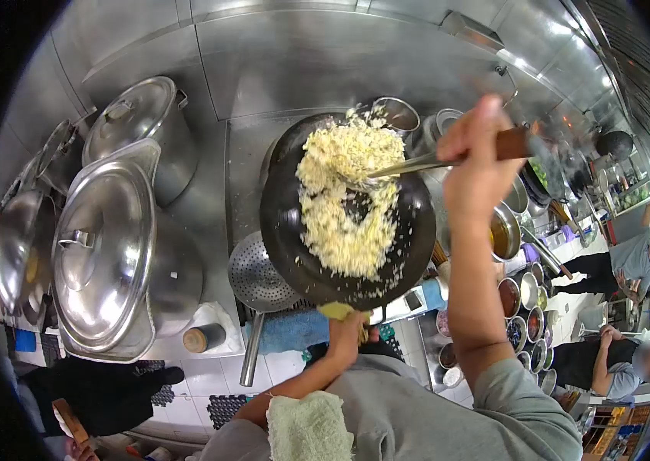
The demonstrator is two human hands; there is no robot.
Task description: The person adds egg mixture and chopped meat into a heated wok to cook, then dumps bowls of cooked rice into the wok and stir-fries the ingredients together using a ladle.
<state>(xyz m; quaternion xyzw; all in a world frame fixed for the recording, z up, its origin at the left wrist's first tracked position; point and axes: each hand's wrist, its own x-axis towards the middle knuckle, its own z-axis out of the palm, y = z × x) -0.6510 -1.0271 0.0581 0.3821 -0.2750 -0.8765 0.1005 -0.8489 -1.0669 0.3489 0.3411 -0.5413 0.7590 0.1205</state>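
Note:
A large dark wok holds fried rice with yellow egg-like bits, partly smeared by motion. Grains rise above the wok's far rim. My left hand is closed at the near rim, gripping it through a folded yellow cloth. Raised at the right, my right hand wraps round the wooden handle of a metal ladle. The ladle's bowl is in the rice and mostly hidden by it. A perforated strainer rests just left of the wok.
Big lidded steel pots stand at the left, near a small bottle. Bowls of ingredients line the right side. A blue cloth lies along the stove's front edge. Other people stand at the far right and lower left.

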